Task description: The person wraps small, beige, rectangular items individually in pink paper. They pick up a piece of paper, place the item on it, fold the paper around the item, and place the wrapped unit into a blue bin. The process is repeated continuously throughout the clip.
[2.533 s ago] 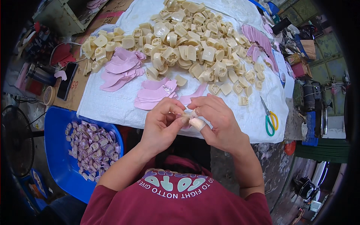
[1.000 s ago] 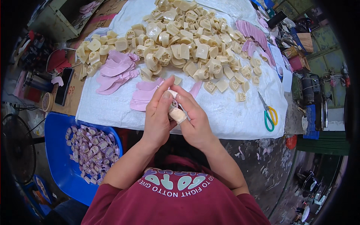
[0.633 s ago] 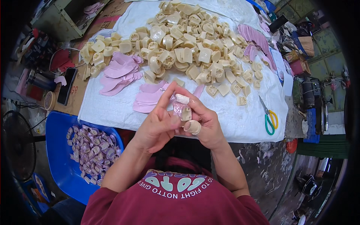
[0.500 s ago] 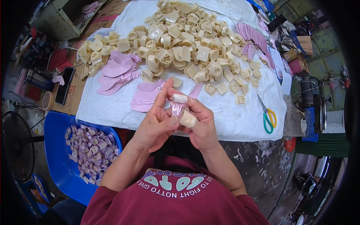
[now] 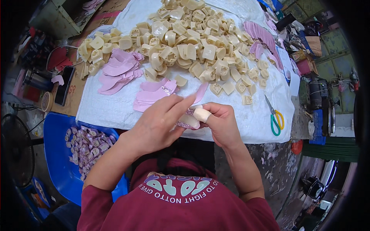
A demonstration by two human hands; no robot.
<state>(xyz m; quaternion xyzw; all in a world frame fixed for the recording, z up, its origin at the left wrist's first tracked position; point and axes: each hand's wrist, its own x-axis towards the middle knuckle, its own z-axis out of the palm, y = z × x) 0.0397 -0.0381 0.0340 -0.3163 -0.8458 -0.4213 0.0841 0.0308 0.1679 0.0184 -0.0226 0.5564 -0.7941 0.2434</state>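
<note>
A small cream shoe heel (image 5: pixel 189 121), partly covered in glittery pink material, is between my hands just past the table's near edge. My right hand (image 5: pixel 224 125) grips it from the right, its tape-wrapped thumb across the top. Over its left side curls my left hand (image 5: pixel 160 123), with the back of the hand up; its fingers are slightly blurred and hide part of the heel. Beyond my hands lie a stack of pink cut pieces (image 5: pixel 148 98) and a single pink strip (image 5: pixel 201 92). A big heap of bare cream heels (image 5: pixel 189 54) spreads behind them.
A blue tub (image 5: pixel 54 154) of pink-covered heels (image 5: pixel 90 148) stands at the lower left. Scissors (image 5: pixel 274 117) with green and yellow handles lie on the white sheet (image 5: pixel 254 127) at right. More pink pieces (image 5: pixel 119 71) lie left; a phone (image 5: pixel 64 86) is beyond them.
My left hand has turned from palm-up with fingers raised to back-up over the heel. My right hand has shifted slightly right, and the heel now shows more of its cream side.
</note>
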